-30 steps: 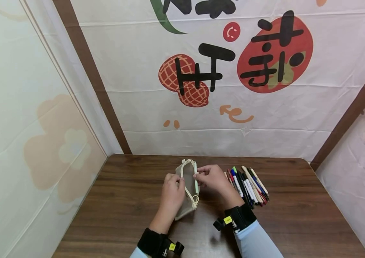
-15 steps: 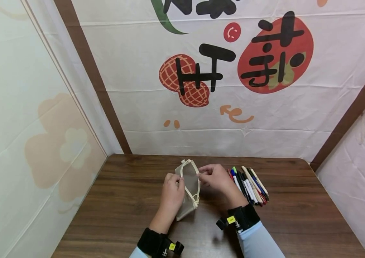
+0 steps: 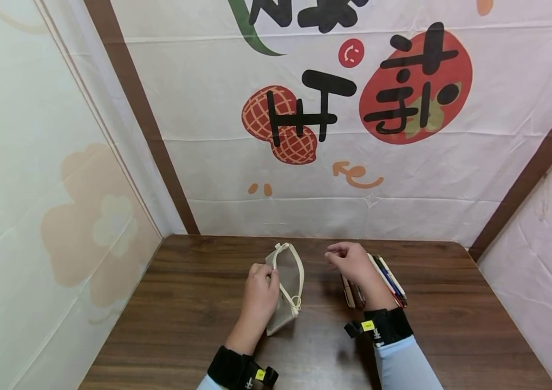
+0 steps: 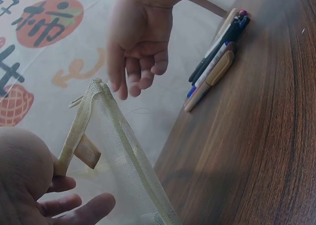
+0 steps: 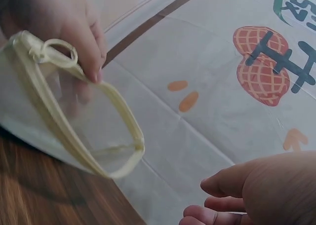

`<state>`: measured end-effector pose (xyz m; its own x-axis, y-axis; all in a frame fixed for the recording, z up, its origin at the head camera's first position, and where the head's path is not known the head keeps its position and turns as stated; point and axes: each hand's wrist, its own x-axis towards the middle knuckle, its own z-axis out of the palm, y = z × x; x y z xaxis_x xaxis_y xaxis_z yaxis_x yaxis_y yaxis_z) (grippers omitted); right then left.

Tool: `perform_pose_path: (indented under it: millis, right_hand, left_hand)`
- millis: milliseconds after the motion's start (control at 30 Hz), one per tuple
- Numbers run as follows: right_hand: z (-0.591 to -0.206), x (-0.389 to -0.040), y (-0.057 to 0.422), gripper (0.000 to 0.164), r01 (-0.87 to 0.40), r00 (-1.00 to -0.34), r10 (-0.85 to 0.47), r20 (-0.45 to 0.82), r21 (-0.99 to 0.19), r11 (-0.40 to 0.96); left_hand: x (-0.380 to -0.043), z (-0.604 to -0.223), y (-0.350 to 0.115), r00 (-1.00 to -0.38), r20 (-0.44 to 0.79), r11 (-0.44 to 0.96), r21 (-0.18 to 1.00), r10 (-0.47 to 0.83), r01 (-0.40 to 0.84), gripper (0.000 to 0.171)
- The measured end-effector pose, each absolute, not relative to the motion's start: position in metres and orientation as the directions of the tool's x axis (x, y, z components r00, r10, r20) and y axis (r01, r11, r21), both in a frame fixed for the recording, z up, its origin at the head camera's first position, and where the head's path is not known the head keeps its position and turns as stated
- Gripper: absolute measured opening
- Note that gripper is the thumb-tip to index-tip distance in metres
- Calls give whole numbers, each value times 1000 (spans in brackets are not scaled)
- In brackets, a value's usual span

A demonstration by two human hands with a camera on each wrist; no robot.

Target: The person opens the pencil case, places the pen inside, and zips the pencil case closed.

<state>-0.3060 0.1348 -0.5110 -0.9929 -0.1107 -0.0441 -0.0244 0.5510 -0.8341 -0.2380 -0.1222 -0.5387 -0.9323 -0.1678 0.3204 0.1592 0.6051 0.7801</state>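
A pale mesh zip pouch (image 3: 280, 319) stands on the table with its mouth spread. My left hand (image 3: 262, 286) pinches the left side of its rim between thumb and fingers. In the right wrist view, the cream zipper edge (image 5: 54, 114) and its ring pull (image 5: 60, 52) show clearly. My right hand (image 3: 354, 262) is off the pouch, to its right, fingers loosely bent with nothing in them. Beneath and beside that hand lies a bunch of pens (image 3: 393, 279), partly covered by the hand and wrist; the left wrist view shows a tan-capped pen (image 4: 221, 69) among them.
The brown wooden table (image 3: 183, 303) ends in a straight back edge near the pouch and pens. Behind it hangs a printed white cloth (image 3: 217, 216), with another cloth (image 3: 61, 325) along the left side.
A light green pen seen at the pouch's right rim one second ago has dropped out of view there. My right hand has let go and moved right, over the pens; the left stays put.
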Motion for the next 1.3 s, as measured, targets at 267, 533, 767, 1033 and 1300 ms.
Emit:
perform_pose_path:
  millis: [267, 533, 767, 1033, 1300]
  right_hand:
    - [-514, -305, 164, 37, -21, -997, -75, -37, -752, 658]
    - [-520, -306, 208, 43, 46, -998, 61, -5, -714, 698]
    - [-529, -308, 232, 45, 136, -986, 167, -16, -657, 742]
    - [-542, -309, 252, 51, 243, -969, 230, -95, -553, 797]
    - [-549, -312, 264, 51, 275, -961, 229, -153, -508, 816]
  left_hand:
    - [-236, -540, -122, -942, 296, 605, 783, -158, 144, 21]
    - [-234, -541, -123, -943, 290, 607, 783, -163, 136, 21]
    - [-238, -542, -124, -933, 322, 613, 774, -161, 161, 21]
    - [-238, -540, -123, -932, 323, 616, 772, -164, 159, 21]
    - [-239, -541, -123, -934, 316, 617, 772, -166, 151, 21]
